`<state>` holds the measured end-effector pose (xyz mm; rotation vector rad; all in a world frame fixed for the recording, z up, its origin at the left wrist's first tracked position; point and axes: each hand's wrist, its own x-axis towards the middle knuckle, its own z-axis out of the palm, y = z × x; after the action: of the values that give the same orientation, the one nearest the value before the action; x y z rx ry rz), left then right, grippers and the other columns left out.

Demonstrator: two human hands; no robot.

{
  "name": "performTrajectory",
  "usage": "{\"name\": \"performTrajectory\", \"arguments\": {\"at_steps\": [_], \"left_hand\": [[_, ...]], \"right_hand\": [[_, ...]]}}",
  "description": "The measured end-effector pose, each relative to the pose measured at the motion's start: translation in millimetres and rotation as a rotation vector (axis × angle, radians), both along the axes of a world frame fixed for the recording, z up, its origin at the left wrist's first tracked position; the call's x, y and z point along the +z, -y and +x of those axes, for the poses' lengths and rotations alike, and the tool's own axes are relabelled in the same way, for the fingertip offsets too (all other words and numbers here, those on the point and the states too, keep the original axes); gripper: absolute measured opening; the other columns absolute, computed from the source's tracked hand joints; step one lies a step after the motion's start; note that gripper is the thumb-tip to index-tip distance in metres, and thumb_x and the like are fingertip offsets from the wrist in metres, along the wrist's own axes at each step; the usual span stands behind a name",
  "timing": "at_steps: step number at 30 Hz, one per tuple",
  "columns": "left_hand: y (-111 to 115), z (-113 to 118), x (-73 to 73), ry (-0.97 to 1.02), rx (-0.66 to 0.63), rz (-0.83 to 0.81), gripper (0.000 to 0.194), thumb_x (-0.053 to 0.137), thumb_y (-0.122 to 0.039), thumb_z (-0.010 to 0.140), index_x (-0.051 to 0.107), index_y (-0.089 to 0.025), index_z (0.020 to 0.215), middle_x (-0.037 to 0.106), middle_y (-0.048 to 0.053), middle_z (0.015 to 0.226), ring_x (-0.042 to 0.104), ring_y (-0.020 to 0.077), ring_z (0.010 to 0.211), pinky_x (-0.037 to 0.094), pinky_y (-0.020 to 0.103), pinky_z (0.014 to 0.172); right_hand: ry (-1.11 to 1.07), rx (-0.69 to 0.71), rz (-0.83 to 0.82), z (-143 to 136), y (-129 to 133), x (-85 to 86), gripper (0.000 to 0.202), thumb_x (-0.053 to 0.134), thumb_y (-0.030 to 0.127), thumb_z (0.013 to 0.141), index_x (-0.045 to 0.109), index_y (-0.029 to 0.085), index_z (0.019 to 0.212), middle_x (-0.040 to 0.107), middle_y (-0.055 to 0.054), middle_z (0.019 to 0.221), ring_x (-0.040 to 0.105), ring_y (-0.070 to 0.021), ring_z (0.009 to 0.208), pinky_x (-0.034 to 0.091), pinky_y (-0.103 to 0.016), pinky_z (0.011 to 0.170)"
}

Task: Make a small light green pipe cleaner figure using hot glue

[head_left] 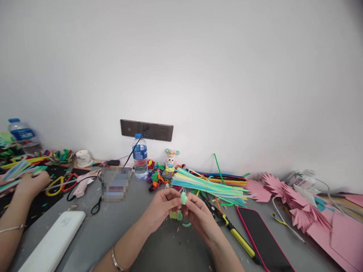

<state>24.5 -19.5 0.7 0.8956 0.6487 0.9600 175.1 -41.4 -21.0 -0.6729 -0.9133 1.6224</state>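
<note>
The left hand (164,209) and right hand (200,217) pinch a small mint-green piece (184,198) at their fingertips, in front of the pale stem bundle (208,186). Uneven pressure could deform it; a slack pinch could drop it. Sideways drift might bump the yellow-handled tool (240,238), also before the bundle.

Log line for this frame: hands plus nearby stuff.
left hand: pinches mint-green piece | right hand: pinches same piece | right side: yellow-black tool, phone | beyond hands: pastel stick bundle
</note>
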Motion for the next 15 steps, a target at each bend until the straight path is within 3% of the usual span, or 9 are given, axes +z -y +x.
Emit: {"name": "performTrajectory", "arguments": {"at_steps": [7, 15], "left_hand": [[1.8, -2.4, 2.2, -0.036, -0.116, -0.022, 0.033, 0.082, -0.04, 0.061, 0.066, -0.013, 0.069, 0.054, -0.001, 0.055, 0.045, 0.0067, 0.05, 0.034, 0.021, 0.052], [-1.9, -5.5, 2.2, -0.036, -0.204, 0.003, 0.034, 0.079, -0.043, 0.066, 0.062, -0.013, 0.071, 0.058, 0.003, 0.065, 0.049, 0.0106, 0.06, 0.027, 0.023, 0.055]], "right_hand": [[0.024, 0.056, 0.018, 2.3, 1.2, 3.6, 0.031, 0.075, 0.041, 0.075, 0.056, 0.017, 0.068, 0.048, 0.003, 0.059, 0.04, -0.0104, 0.057, 0.032, -0.022, 0.058], [0.047, 0.048, 0.006, 1.4, 2.3, 5.0, 0.032, 0.076, 0.041, 0.073, 0.055, 0.017, 0.067, 0.048, 0.003, 0.059, 0.041, -0.0101, 0.056, 0.032, -0.022, 0.057]]}}
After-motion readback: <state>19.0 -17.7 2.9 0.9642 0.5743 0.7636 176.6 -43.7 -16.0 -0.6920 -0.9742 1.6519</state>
